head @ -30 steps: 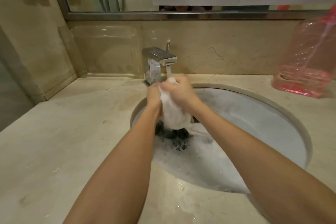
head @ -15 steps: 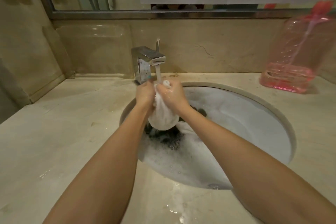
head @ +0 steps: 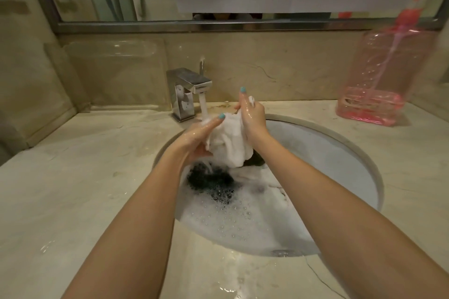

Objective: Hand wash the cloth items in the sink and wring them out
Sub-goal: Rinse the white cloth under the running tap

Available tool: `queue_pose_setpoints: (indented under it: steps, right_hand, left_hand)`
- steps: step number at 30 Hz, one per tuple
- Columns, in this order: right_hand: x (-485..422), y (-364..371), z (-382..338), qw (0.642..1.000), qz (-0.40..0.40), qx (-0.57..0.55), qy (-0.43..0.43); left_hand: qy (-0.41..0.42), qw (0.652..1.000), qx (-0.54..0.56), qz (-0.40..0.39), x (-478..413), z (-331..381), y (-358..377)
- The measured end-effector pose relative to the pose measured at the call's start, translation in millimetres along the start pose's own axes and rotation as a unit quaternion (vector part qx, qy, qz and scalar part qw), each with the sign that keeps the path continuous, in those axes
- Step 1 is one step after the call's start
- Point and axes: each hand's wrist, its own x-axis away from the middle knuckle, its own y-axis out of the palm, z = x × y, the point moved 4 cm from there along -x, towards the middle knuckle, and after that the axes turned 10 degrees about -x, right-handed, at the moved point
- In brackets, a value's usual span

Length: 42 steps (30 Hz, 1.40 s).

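Cloth [head: 228,145] looser, wider than before

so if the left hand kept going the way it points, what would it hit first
The white cloth, which the left hand already touches; behind it probably the right hand, though depth is unclear.

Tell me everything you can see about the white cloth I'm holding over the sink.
The white cloth looks like soft, soaked, wrinkled fabric, bunched into a hanging bundle above the soapy sink. The right hand grips its gathered top, with a tuft poking out above the fingers. The left hand holds its left side, where the faucet stream lands. Its lower end hangs just above a dark cloth in the foam; whether they touch is unclear.
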Motion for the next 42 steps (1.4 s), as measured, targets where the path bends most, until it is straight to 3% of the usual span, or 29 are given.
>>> queue_pose_setpoints:
  steps: [3, 5, 10, 14, 16, 19, 22, 27, 30, 32, 36, 39, 42]
  right_hand:
    - [3, 11, 4, 0.998, -0.045, 0.009, 0.044]
    - [3, 17, 5, 0.996, -0.065, 0.021, 0.062]
    - [-2, 9, 6, 0.983, -0.101, 0.124, 0.085]
    - [-1, -18, 21, 0.967, -0.190, 0.139, 0.101]
    - [-10, -30, 22, 0.978, -0.137, 0.115, 0.104]
    - [-15, -28, 20, 0.990, -0.079, 0.058, 0.104]
    - [-12, -21, 18, 0.989, -0.097, -0.010, 0.109]
    - [-9, -15, 3, 0.980, -0.164, -0.061, 0.096]
    - [-4, -5, 1, 0.975, -0.197, -0.064, 0.080]
    - [-2, 0, -3, 0.971, -0.213, -0.079, 0.079]
    - [-2, 1, -14, 0.972, -0.211, -0.084, 0.065]
    - [-4, -4, -16, 0.972, -0.228, 0.054, 0.018]
    - [2, -4, -7, 0.906, -0.328, 0.268, 0.007]
  left_hand:
    - [-0.005, 0.994, -0.109, -0.027, -1, -5, 8]
    - [0.002, 0.993, -0.119, -0.005, -2, -7, 5]
    - [0.063, 0.970, -0.011, 0.236, 1, 7, -21]
    - [0.105, 0.942, 0.041, 0.316, 6, 4, -38]
    - [0.105, 0.941, 0.062, 0.314, 6, 1, -44]
    - [0.101, 0.952, -0.048, 0.284, 4, 2, -39]
    - [0.097, 0.961, -0.099, 0.238, -1, 0, -32]
    - [0.102, 0.936, -0.276, 0.194, -1, 0, -20]
    - [0.144, 0.960, -0.180, 0.156, 5, 7, -12]
    - [0.129, 0.978, -0.120, 0.115, 3, 7, -13]
    - [0.061, 0.984, -0.148, 0.073, 0, -4, -14]
    - [0.076, 0.993, 0.010, 0.095, 2, 2, -24]
    - [0.086, 0.983, 0.110, 0.120, 0, 7, -32]
